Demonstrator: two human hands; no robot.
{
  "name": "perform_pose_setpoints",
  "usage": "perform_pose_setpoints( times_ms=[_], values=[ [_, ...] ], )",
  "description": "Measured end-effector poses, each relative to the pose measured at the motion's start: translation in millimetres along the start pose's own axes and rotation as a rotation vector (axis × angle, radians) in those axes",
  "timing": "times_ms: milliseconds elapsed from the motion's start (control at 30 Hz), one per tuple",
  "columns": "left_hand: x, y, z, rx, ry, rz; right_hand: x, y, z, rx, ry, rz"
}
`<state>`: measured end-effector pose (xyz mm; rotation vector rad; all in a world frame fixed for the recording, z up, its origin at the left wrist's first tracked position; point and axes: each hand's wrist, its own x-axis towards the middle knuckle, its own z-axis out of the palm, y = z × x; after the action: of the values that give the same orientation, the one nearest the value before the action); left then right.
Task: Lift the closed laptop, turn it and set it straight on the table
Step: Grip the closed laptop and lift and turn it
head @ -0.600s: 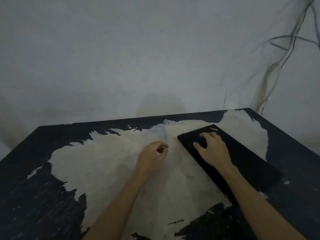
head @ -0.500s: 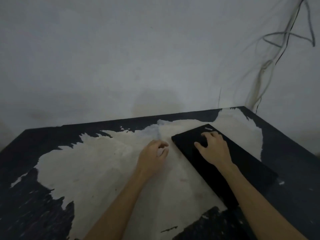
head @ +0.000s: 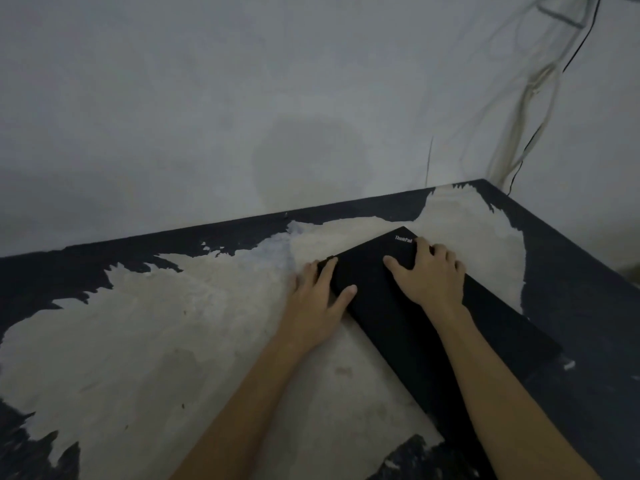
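Note:
A closed black laptop lies askew on the worn table, one corner pointing away from me toward the wall. My left hand grips its left edge near the far-left corner, thumb on the lid, fingers along the side. My right hand lies over the far corner by the white logo, fingers curled over the right edge, thumb flat on the lid. Whether the laptop has left the table is not clear.
The table's black coating has peeled to a pale patch over most of its middle. A grey wall stands right behind the table. Several cables hang down the wall at the back right corner.
My left hand moved right from the bare table and took hold of the laptop's left edge. My right hand slid to the far corner. The view moved closer.

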<state>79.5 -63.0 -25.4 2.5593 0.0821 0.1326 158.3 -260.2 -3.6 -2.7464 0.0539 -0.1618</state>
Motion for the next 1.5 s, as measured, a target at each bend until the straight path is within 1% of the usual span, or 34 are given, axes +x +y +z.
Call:
perform_pose_setpoints(
  times_ms=[100, 200, 300, 400, 467, 533, 633, 767, 967, 1100, 1233, 1333, 1500],
  values=[
    [-1.6, 4.1, 2.2, -0.115, 0.07, 0.029, 0.2, -2.1, -4.3, 0.098, 0.019, 0.01],
    [-0.2, 8.3, 0.7, -0.216, 0.089, 0.047, 1.6, -3.1, -9.4, 0.162, 0.019, 0.015],
    [-1.3, 18.1, -3.0, -0.384, 0.125, 0.074, 1.7, -3.4, -14.7, 0.199, 0.051, 0.014],
    [-1.9, 26.9, -0.8, -0.583, 0.224, 0.079, 0.2, -3.2, -19.3, 0.251, 0.103, 0.002],
    [-5.0, 33.5, 1.8, -0.786, 0.247, 0.024, -0.7, -3.3, -22.3, 0.28, 0.121, 0.0],
    [-9.3, 41.9, 2.9, -1.003, 0.238, -0.092, -1.0, -2.9, -24.3, 0.299, 0.14, -0.002],
    [-10.8, 49.2, 5.5, -1.188, 0.217, -0.222, -0.7, -3.0, -27.0, 0.311, 0.158, 0.0],
    [-10.9, 56.6, 8.0, -1.191, 0.232, -0.322, -2.1, -4.0, -28.6, 0.311, 0.144, -0.011],
    [-15.7, 73.4, 7.3, -1.093, 0.355, -0.326, -10.7, -9.5, -33.1, 0.315, 0.142, -0.025],
    [-17.3, 67.4, -13.8, -1.063, 0.426, -0.33, -20.9, -17.5, -42.8, 0.289, 0.153, -0.052],
    [-24.5, 49.4, -48.6, -1.076, 0.396, -0.324, -28.0, -27.6, -51.9, 0.313, 0.111, -0.091],
    [-36.0, 36.0, -78.8, -1.103, 0.358, -0.326, -36.0, -44.8, -56.9, 0.308, 0.12, -0.143],
    [-55.3, 10.9, -121.4, -1.066, 0.3, -0.276, -54.9, -86.9, -62.3, 0.224, 0.183, -0.345]
  ],
)
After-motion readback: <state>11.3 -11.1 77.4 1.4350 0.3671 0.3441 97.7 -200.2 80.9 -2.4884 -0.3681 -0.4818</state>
